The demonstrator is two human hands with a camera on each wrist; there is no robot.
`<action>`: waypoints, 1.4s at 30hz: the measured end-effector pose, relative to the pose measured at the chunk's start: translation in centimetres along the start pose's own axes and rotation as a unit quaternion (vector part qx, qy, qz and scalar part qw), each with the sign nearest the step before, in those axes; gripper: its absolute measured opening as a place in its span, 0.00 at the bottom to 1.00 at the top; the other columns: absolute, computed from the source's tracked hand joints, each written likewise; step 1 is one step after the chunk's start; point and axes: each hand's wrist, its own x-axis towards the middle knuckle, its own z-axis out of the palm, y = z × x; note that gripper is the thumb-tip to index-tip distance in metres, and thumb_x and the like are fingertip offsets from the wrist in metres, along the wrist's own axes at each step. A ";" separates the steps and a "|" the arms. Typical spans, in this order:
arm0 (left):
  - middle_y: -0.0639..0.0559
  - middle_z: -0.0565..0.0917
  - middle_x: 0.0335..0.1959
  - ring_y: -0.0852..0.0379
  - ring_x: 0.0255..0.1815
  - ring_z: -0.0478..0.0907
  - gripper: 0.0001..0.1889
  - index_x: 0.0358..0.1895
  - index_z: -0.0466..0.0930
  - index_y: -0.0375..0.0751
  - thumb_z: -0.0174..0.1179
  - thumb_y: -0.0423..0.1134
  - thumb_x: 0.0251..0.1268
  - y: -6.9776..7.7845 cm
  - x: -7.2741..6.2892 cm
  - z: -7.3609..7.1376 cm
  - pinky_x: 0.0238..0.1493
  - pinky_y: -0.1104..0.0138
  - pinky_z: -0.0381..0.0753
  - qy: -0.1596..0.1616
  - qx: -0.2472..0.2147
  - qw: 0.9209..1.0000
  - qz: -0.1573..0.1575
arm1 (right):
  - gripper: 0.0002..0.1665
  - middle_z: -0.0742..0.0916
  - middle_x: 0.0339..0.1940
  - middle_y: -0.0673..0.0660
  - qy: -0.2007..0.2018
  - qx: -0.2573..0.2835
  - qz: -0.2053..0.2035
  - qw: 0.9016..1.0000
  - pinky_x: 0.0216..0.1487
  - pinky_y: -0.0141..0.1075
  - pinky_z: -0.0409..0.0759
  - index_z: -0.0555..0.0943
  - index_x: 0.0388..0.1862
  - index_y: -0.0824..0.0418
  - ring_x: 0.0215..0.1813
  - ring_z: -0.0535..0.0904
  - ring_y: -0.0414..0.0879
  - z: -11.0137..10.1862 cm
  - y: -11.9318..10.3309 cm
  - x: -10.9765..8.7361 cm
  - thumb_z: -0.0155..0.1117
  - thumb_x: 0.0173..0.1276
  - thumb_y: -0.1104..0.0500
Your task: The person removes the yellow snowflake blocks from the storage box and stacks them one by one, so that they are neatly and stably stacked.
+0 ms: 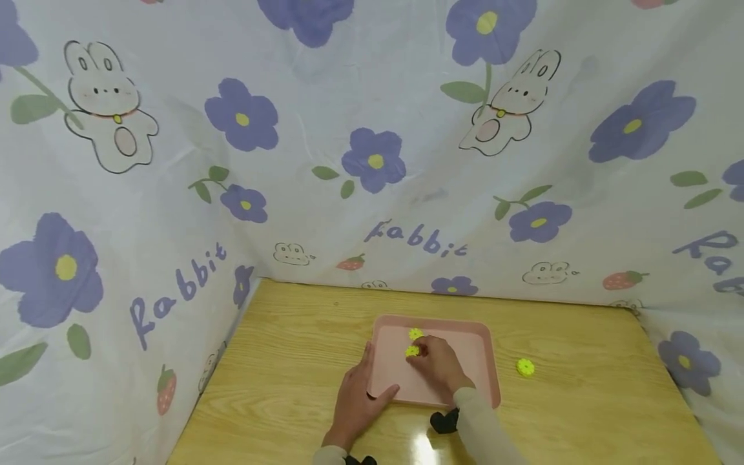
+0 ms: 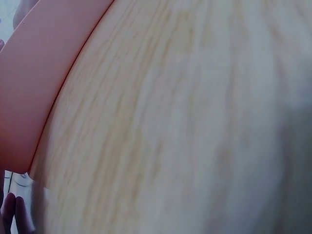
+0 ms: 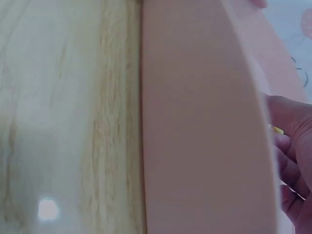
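A pink tray [image 1: 391, 374] lies on the wooden table. Over its inside, my right hand [image 1: 440, 367] pinches a small yellow flower-shaped piece [image 1: 412, 351]. In the right wrist view a sliver of yellow shows between the thumb and fingers, the rest hidden by them. A second yellow flower-shaped piece [image 1: 415, 334] is in the tray, just beyond the fingertips. My left hand [image 1: 353, 395] rests against the tray's left side with its fingers straight, the thumb reaching to the near left corner. In the left wrist view the fingertips [image 2: 9, 209] appear beside the tray wall [image 2: 44, 68].
Another yellow flower-shaped piece [image 1: 526, 368] lies on the table [image 1: 569, 400] to the right of the tray. A white cloth [image 1: 314, 213] printed with rabbits and purple flowers hangs behind the table and along both sides.
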 end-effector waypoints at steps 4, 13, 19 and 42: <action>0.54 0.56 0.84 0.45 0.75 0.69 0.53 0.85 0.50 0.46 0.62 0.69 0.66 -0.1 0.2 0.0 0.73 0.45 0.66 0.002 -0.007 1.000 -0.002 | 0.18 0.83 0.33 0.49 0.014 0.041 0.020 0.999 0.39 0.39 0.79 0.87 0.52 0.64 0.34 0.76 0.40 -0.9 0.1 -0.6 0.77 0.66 0.59; 0.57 0.54 0.84 0.45 0.76 0.68 0.54 0.86 0.47 0.48 0.62 0.69 0.66 -0.2 0.6 -0.9 0.74 0.45 0.65 -0.013 -0.016 1.000 -0.014 | 0.16 0.83 0.37 0.47 0.094 0.079 0.025 0.992 0.39 0.34 0.80 0.88 0.49 0.56 0.36 0.77 0.41 -4.5 0.5 -2.5 0.80 0.63 0.56; 0.55 0.55 0.84 0.44 0.75 0.69 0.53 0.85 0.49 0.46 0.61 0.69 0.67 -0.7 0.6 -0.8 0.72 0.43 0.67 -0.006 -0.004 1.000 -0.008 | 0.22 0.83 0.41 0.53 0.157 0.072 0.063 0.983 0.42 0.38 0.81 0.86 0.56 0.62 0.40 0.79 0.45 -8.2 3.7 -5.8 0.77 0.67 0.53; 0.54 0.54 0.85 0.45 0.77 0.66 0.53 0.85 0.47 0.46 0.62 0.67 0.67 0.4 0.4 -0.2 0.74 0.44 0.64 -0.019 -0.019 1.000 -0.011 | 0.30 0.82 0.50 0.66 0.175 0.029 0.181 0.967 0.48 0.53 0.83 0.80 0.65 0.70 0.48 0.81 0.57 -12.5 11.2 -13.3 0.71 0.73 0.53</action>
